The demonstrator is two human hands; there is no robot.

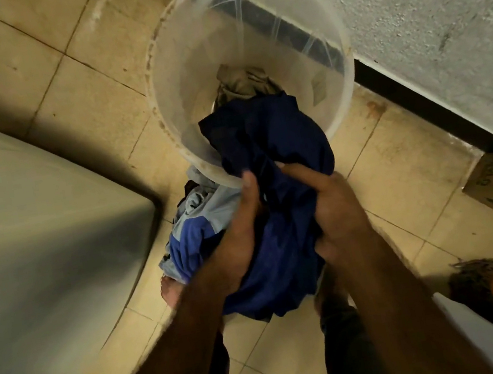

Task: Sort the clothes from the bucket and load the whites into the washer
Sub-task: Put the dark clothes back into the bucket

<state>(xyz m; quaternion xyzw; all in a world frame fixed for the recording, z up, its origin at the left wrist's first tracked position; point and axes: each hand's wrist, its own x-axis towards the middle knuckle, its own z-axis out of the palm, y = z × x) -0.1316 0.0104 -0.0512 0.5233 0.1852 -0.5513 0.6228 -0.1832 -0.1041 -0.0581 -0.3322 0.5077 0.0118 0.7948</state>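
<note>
Navy garment: we are clutching it bunched in left hand and right hand, just before the bucket at 12 o'clock; the coloured pile is lying at 9 o'clock, nearest our left.

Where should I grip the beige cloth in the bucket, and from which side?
Likely by the raised top of the beige cloth, from above through the bucket mouth: walls block the sides, and the dark blue garment covers its near edge.
</note>
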